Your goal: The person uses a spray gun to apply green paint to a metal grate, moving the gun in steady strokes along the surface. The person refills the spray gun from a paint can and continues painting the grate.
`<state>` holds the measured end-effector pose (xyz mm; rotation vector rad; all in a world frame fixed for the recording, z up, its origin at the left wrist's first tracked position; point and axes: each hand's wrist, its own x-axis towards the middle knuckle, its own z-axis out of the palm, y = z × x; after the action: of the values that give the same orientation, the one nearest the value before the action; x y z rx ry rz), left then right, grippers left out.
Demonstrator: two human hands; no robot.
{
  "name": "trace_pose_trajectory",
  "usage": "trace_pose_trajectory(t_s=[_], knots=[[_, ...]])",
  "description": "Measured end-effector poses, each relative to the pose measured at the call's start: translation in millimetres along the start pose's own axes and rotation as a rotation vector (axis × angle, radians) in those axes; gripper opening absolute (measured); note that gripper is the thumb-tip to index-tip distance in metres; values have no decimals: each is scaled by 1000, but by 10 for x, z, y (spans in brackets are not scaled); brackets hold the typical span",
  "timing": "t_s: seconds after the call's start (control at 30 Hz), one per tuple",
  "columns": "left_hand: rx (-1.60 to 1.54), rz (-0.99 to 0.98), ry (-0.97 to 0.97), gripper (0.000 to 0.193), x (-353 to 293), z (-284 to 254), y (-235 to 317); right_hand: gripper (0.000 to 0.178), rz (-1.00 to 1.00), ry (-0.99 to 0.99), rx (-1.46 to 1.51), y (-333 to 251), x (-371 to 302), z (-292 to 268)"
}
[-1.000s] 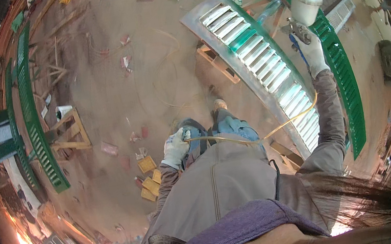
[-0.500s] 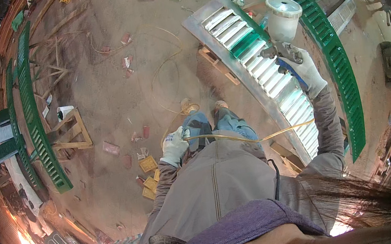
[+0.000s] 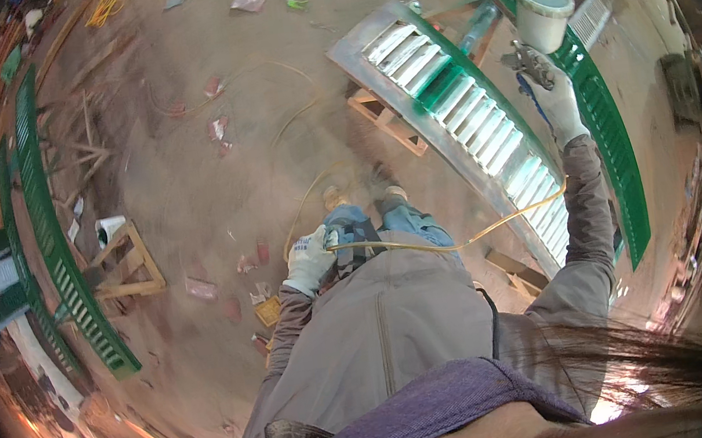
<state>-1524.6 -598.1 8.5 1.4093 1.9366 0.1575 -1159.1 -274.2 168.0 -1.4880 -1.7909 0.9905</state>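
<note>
My right hand (image 3: 559, 99), in a white glove, grips a spray gun (image 3: 531, 64) with a white paint cup (image 3: 543, 12) on top, held over the far right part of a long louvred shutter (image 3: 466, 119). The shutter is silver-grey with a green painted band across some slats and lies on wooden supports (image 3: 388, 119). My left hand (image 3: 311, 260), also gloved, holds the yellowish air hose (image 3: 452, 246) at my hip; the hose runs across my front toward the gun.
A finished green shutter (image 3: 607, 123) lies to the right of the grey one. More green shutters (image 3: 52, 240) stand at the left beside a wooden trestle (image 3: 128, 262). Scraps, small blocks and hose loops litter the dusty floor (image 3: 212, 175).
My right hand swung the spray gun in toward the shutter's middle, then back out to the far right. The view shifted and blurred slightly. My left hand stayed on the hose.
</note>
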Motion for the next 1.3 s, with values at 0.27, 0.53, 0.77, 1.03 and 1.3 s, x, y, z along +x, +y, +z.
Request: trace_pose_trajectory(t_s=[0.27,0.53,0.77,1.03,1.3], knots=[[-42,334,-201,29,303,127,46,46,72,0,53,287,-1203,137],[170,602,-633,38,451,578,924,49,328,332,145,183,-3485,-226],[282,743,-736,36,-67,1851,2007,50,461,711,314,867,-5523,-698],[508,909,-805,27,-660,3132,3037,52,725,892,538,1632,-7040,-1864],[507,815,-985,33,-1298,4133,4398,49,743,908,201,2284,-7614,-3503]])
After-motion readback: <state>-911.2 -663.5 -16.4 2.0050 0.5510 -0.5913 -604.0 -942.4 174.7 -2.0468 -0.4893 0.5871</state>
